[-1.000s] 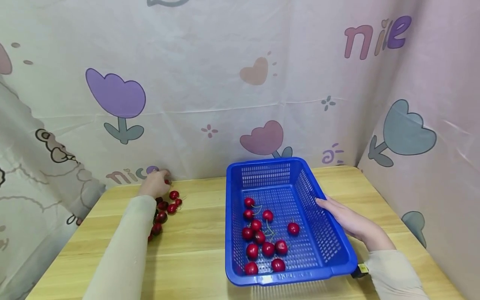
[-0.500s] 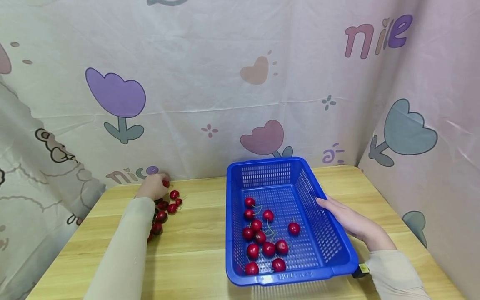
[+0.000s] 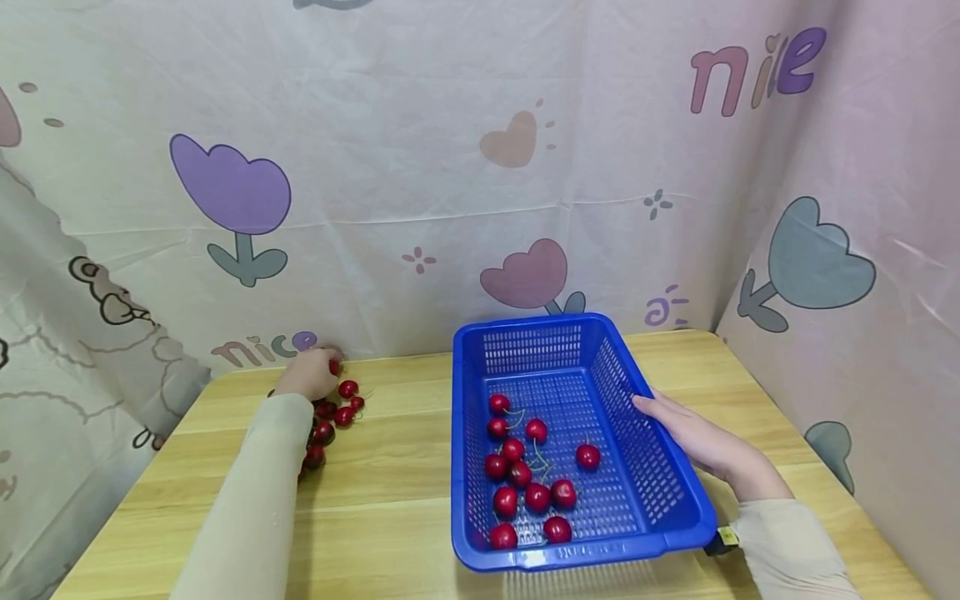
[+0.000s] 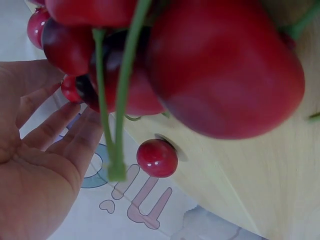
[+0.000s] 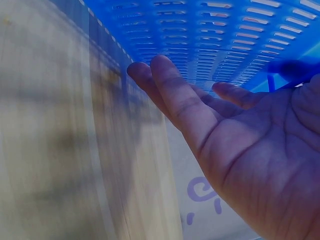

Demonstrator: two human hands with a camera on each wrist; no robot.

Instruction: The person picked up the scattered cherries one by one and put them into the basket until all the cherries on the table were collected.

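At the back left of the table, my left hand (image 3: 309, 373) pinches a cherry (image 3: 334, 367) at its fingertips. The left wrist view shows that palm and its fingers (image 4: 62, 127) reaching behind large, near cherries (image 4: 225, 70) that hide the tips. Below the hand in the head view lies a pile of red and dark cherries (image 3: 323, 432), partly covered by the sleeve. My right hand (image 3: 705, 437) grips the right rim of a blue plastic basket (image 3: 471, 467), thumb over the edge and fingers (image 5: 172, 85) along the perforated outer wall. Several stemmed cherries (image 3: 537, 497) lie inside the basket.
The light wooden table (image 3: 382, 467) runs back to a printed cloth (image 3: 390, 167) hung behind and at both sides. One cherry (image 4: 157, 158) sits apart near the table's edge in the left wrist view.
My left hand has shifted only slightly at the back of the pile, the cherry staying at its fingertips. The right hand and the basket have kept their places.
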